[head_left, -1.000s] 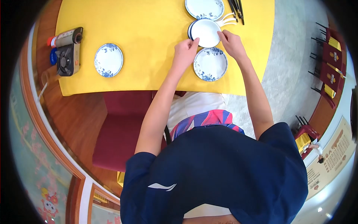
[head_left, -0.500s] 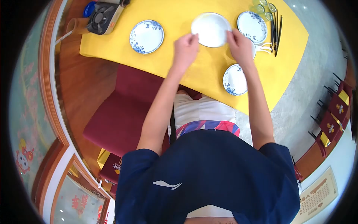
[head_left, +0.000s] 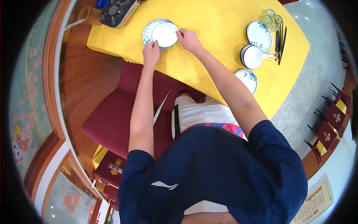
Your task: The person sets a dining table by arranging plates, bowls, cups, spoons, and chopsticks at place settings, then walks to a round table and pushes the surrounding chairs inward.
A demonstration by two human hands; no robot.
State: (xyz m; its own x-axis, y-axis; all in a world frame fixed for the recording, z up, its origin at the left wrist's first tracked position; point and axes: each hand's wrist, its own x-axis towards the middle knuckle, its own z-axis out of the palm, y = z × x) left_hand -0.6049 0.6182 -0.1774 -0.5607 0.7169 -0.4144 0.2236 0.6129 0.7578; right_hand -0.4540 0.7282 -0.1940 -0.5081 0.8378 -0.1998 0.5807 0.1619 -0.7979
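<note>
A white bowl (head_left: 165,34) is held by its rim over the blue-patterned plate (head_left: 148,33) at the left of the yellow table. My left hand (head_left: 151,53) pinches the rim at the lower left, and my right hand (head_left: 188,39) pinches it on the right side. Whether the bowl touches the plate I cannot tell. On the right, a stack of bowls (head_left: 252,57) sits between an upper patterned plate (head_left: 260,36) and a lower patterned plate (head_left: 247,80). White spoons (head_left: 269,56) and black chopsticks (head_left: 282,45) lie beside the stack.
A portable gas stove (head_left: 118,12) stands on the yellow tablecloth (head_left: 212,33) at the upper left. Several glasses (head_left: 271,18) are at the upper right. A dark red chair (head_left: 108,115) is against the near table edge, left of my legs.
Both hands have carried a bowl from the stack on the right leftward to the patterned plate. The view has turned and shifted, bringing the glasses and the stack into fuller view.
</note>
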